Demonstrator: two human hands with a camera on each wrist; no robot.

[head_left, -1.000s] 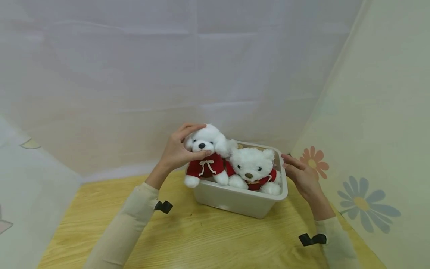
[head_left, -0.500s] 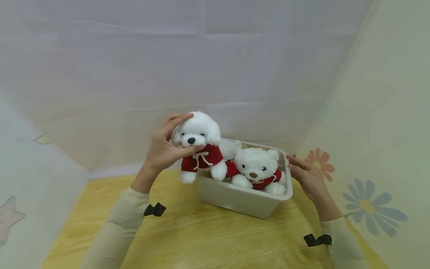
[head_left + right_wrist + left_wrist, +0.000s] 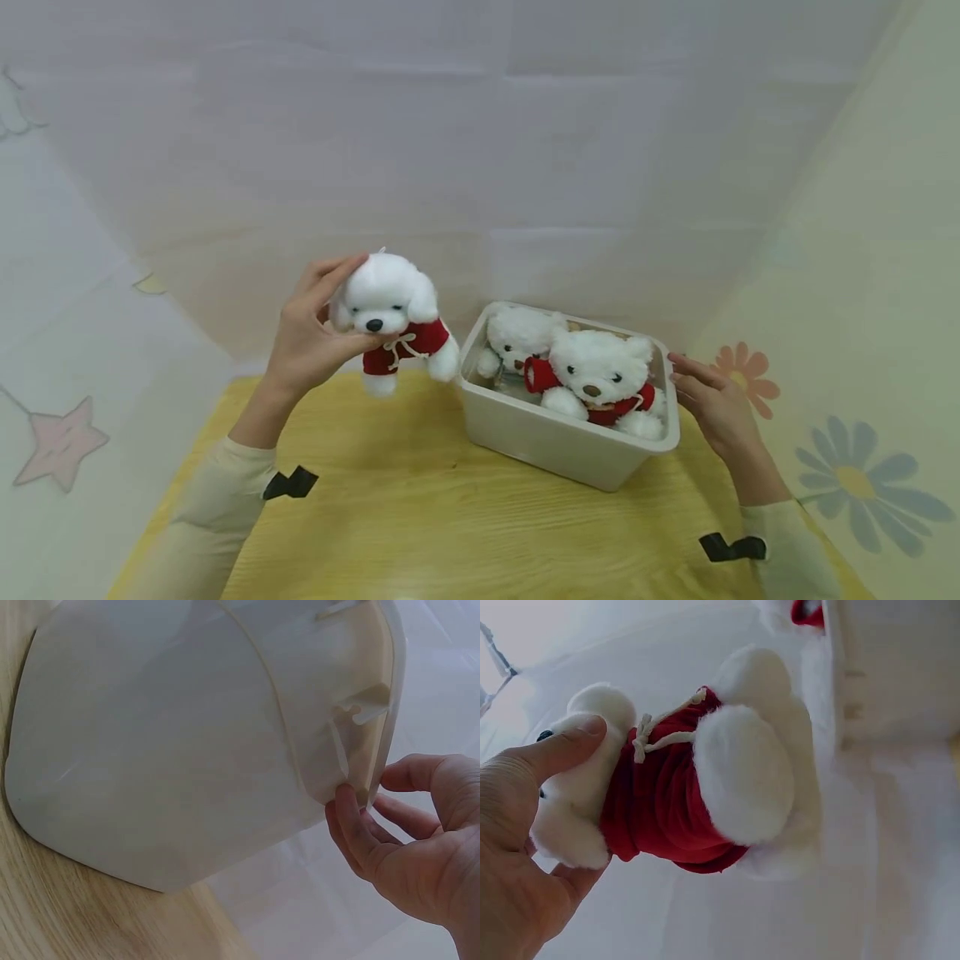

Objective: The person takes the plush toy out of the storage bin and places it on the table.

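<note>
My left hand (image 3: 311,333) grips a white plush dog (image 3: 392,287) by its head, thumb across the muzzle and fingers over the top. The dog wears a red hoodie with a cream drawstring bow and hangs above the table, left of a pale plastic storage bin (image 3: 547,433). In the left wrist view, the dog's hoodie (image 3: 656,791) and fluffy legs point away from the palm. At the bin's right end, my right hand (image 3: 716,408) pinches the rim, its fingertips (image 3: 349,799) tucked under the edge. Two white plush bears sit inside, one bear (image 3: 600,367) in front of the other bear (image 3: 519,333).
The bin stands on a yellow wood-grain table (image 3: 420,517). Behind it hangs a pale cloth backdrop (image 3: 450,150). Side panels carry printed flowers (image 3: 855,483) on the right and a pink star (image 3: 62,442) on the left.
My left hand has carried the plush dog leftward, out from over the bin, uncovering the rear bear. My right hand has stayed at the bin's rim while the head view shifted.
</note>
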